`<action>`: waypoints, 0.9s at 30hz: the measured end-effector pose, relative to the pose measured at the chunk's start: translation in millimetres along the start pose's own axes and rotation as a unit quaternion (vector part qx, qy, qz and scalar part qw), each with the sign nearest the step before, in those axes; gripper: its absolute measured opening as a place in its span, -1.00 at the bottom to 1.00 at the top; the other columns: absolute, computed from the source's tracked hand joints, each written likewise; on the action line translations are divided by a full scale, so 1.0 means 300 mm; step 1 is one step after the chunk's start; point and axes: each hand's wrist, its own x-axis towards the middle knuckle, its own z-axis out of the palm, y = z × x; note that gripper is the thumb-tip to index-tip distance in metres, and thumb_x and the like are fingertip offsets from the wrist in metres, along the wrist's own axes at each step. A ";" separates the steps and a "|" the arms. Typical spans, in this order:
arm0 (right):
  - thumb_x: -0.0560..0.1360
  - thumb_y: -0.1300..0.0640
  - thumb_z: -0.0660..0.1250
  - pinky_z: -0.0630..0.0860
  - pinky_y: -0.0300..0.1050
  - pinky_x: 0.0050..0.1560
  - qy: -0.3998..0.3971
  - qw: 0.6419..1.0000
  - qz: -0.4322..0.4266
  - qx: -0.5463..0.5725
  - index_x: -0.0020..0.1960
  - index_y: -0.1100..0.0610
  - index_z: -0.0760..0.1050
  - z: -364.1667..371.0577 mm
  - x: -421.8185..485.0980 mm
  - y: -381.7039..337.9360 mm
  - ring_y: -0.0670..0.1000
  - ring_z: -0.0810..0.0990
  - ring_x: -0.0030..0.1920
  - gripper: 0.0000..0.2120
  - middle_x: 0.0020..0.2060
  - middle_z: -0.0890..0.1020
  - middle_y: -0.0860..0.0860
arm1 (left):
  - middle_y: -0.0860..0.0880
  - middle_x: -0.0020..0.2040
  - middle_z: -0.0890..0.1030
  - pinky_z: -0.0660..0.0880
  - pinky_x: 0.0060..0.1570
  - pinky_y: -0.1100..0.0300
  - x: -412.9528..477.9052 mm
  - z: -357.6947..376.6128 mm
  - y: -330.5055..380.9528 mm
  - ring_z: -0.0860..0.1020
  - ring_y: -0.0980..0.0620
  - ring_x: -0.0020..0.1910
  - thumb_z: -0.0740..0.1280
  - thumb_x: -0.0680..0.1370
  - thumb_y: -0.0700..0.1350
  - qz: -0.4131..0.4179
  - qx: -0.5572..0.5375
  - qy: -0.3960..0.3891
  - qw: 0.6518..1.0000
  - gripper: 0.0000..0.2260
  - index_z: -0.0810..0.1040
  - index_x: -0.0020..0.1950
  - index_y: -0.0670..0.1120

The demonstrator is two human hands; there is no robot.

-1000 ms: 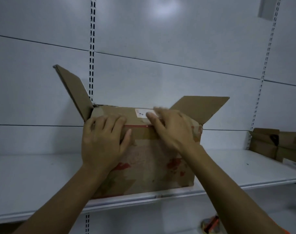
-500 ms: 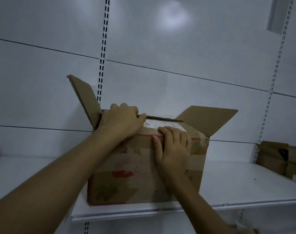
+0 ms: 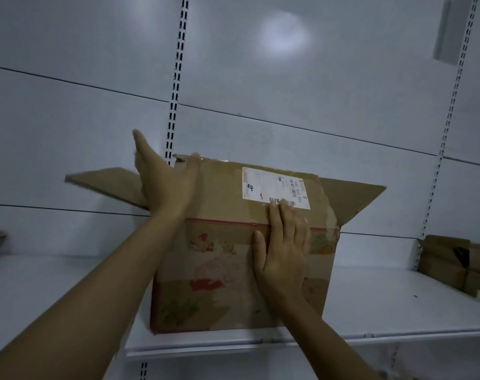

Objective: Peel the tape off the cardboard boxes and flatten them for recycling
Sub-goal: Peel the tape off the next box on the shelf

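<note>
Centrally, the cardboard box stands on the white shelf, close to the shelf's front lip, with its printed front face toward the camera. Right hand: fingers straight and together, palm flat on the front face, fingertips reaching the top edge just below the shipping label. This is judged a bracing press that keeps the box from sliding back. Left hand: at the box's upper-left corner, fingers stretched out and blurred, grasping nothing, thumb touching the far top edge. It is probably feeling for a tape end or flap edge. The left flap and right flap splay outward, so the ends appear unsealed. A glossy strip, likely tape, crosses the top edge by the label, but its extent cannot be told. More cardboard lies at the frame's right edge.
</note>
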 end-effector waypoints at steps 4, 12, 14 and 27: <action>0.62 -0.19 -0.08 0.04 0.01 0.45 -0.015 1.000 0.003 -0.013 0.47 0.09 0.20 0.002 -0.005 0.009 0.09 0.26 0.43 -0.46 0.44 0.34 0.09 | -0.15 0.25 0.52 0.44 0.02 0.08 -0.025 0.003 0.001 0.51 -0.19 0.16 0.33 0.48 0.21 0.008 0.150 -0.051 0.987 -0.30 0.13 0.50 -0.03; 0.49 -0.38 0.04 -0.20 -0.08 0.49 -0.002 0.999 -0.040 0.012 0.54 0.00 -0.02 -0.073 0.204 -0.003 0.03 0.02 0.52 -0.24 0.54 0.07 0.03 | -0.14 0.12 0.60 0.56 -0.07 -0.09 -0.069 0.016 -0.008 0.58 -0.18 0.00 0.35 0.44 0.28 0.109 0.116 0.031 0.987 -0.34 0.23 0.40 -0.01; 0.48 -0.41 0.03 -0.33 -0.11 0.48 -0.036 0.998 -0.051 -0.003 0.56 0.02 -0.12 -0.059 0.251 -0.006 0.02 -0.12 0.55 -0.17 0.56 -0.06 0.04 | -0.15 0.12 0.60 0.55 -0.05 -0.09 -0.062 0.019 -0.009 0.57 -0.19 0.02 0.32 0.44 0.30 0.101 0.134 0.026 0.985 -0.34 0.25 0.40 -0.03; 0.57 -0.15 0.14 0.28 0.23 0.39 -0.008 0.994 -0.093 0.050 0.33 0.02 0.49 0.000 0.193 -0.001 0.15 0.32 0.42 -0.57 0.36 0.44 0.16 | -0.18 0.19 0.56 0.47 -0.01 -0.02 -0.044 0.032 -0.020 0.54 -0.21 0.11 0.31 0.50 0.23 0.081 0.198 -0.001 0.977 -0.37 0.26 0.43 -0.09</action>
